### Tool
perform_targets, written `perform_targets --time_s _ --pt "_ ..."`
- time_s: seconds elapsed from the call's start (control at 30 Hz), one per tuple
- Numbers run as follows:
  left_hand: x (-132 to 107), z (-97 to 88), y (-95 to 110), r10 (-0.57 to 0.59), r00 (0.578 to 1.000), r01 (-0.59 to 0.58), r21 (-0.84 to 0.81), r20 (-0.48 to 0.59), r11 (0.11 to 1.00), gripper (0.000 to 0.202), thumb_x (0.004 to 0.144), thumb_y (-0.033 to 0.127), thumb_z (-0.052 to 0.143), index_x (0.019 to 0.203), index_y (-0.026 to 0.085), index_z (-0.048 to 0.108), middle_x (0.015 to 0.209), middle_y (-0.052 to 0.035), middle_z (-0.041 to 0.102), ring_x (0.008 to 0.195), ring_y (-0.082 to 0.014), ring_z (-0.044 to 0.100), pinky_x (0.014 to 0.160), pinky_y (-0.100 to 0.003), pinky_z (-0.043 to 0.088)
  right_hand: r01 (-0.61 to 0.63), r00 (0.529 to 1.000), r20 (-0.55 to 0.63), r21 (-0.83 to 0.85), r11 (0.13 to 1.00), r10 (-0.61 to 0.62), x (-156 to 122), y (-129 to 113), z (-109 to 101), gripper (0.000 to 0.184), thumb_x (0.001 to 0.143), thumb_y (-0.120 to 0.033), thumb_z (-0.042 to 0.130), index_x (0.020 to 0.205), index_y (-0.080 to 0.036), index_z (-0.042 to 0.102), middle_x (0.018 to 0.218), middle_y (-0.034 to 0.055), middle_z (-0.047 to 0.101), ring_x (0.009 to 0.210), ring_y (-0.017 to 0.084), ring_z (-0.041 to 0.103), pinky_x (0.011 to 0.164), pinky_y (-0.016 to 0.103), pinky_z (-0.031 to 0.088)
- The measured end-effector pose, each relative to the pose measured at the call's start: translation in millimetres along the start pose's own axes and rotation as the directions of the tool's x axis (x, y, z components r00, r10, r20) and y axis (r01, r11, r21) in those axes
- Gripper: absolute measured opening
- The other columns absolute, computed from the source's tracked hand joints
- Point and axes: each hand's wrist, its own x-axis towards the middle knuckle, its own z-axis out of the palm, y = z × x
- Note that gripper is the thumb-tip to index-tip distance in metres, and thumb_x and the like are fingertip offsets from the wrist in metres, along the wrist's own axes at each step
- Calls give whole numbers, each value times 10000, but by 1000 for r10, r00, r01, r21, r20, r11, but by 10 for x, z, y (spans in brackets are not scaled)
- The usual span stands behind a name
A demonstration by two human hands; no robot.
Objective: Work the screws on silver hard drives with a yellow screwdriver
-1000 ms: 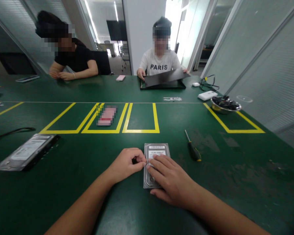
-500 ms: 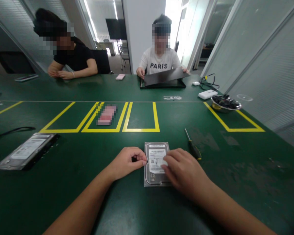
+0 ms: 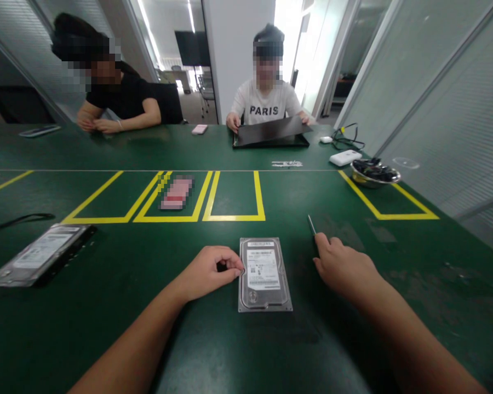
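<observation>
A hard drive (image 3: pixel 263 273) with a white label lies flat on the green table in front of me. Its left edge meets the pinched thumb and fingertips of my left hand (image 3: pixel 219 268). To the right of the drive, my right hand (image 3: pixel 345 262) is closed over the handle of a screwdriver (image 3: pixel 311 224). Only the metal shaft shows past my fingers, pointing away from me; the handle is hidden under the hand.
Another hard drive (image 3: pixel 45 251) lies at the left. Yellow tape outlines (image 3: pixel 234 218) mark the table, one around a pink blurred item (image 3: pixel 177 192). A metal bowl (image 3: pixel 373 178) of dark parts stands at the right. Across the table, one person (image 3: pixel 267 98) holds a dark panel (image 3: pixel 271 130); another sits left.
My right hand has left the hard drive and moved right onto the screwdriver, covering its handle. My left hand stays at the drive's left edge. The whole view has shifted slightly.
</observation>
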Motion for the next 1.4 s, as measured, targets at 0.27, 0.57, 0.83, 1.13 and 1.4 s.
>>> perform_targets --time_s 0.27,0.57,0.83,1.13,1.4 --pt "-3 16 -19 -19 1000 19 -22 -8 1000 103 830 200 639 889 162 714 839 -18 689 760 -131 604 706 -243 463 -35 998 -44 0 999 35 1 6 -125 274 930 -240 400 1167 -184 525 945 120 659 841 314 702 598 362 470" --pt "4 25 -22 -48 999 48 -63 8 997 91 830 214 641 875 153 690 834 -19 675 763 -134 596 711 -253 464 83 902 -426 343 936 76 4 221 -287 231 879 -288 510 1046 -171 618 964 96 646 809 230 631 687 354 479" --pt "10 6 -17 -59 998 61 -78 27 995 111 837 236 641 891 152 688 847 -22 672 770 -137 589 718 -262 466 519 831 -555 764 383 -20 -276 83 -798 258 898 -382 620 1093 -213 628 854 28 669 666 139 620 532 253 490" --pt "2 5 -28 -57 998 58 -89 17 994 71 836 218 631 858 157 660 795 -1 632 734 -132 560 686 -250 445 706 705 -658 611 358 -266 -343 -474 -1037 207 957 -302 562 1144 -213 572 1008 36 665 856 156 650 705 266 521" --pt "-1 6 -30 -42 999 44 -97 22 994 70 843 224 626 830 156 634 766 12 597 718 -128 543 675 -246 432 743 669 -625 548 385 -402 -151 -767 -898 179 951 -271 530 1107 -185 554 842 -7 622 723 122 558 644 251 397"
